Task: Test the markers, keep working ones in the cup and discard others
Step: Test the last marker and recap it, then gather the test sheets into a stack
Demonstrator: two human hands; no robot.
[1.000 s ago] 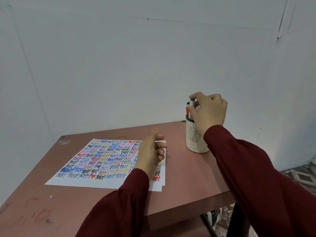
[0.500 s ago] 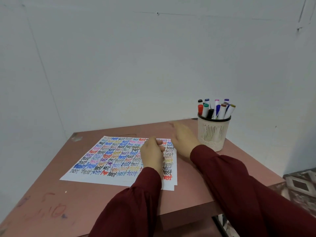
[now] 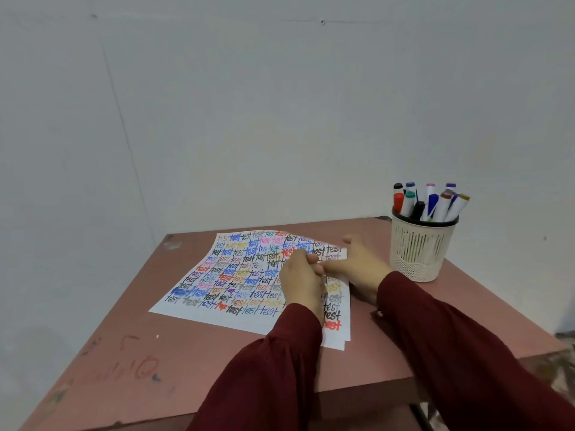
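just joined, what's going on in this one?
A person is testing markers. The hands meet over the paper sheet, which is filled with coloured "test" scribbles. The left hand is curled and the right hand reaches to it. I can't tell if either holds anything. Capped markers stand in the white cup.

Paper [image 3: 217, 275] lies on the table [image 3: 124, 353], the cup [image 3: 417, 253] at its 2 o'clock near the far right corner, markers [image 3: 435, 203] standing in it. Both hands are over the paper's right half, the left hand [image 3: 301, 281] touching the right hand [image 3: 357, 265] from its 9 o'clock. A wall [image 3: 280, 119] stands behind, at 12 o'clock.
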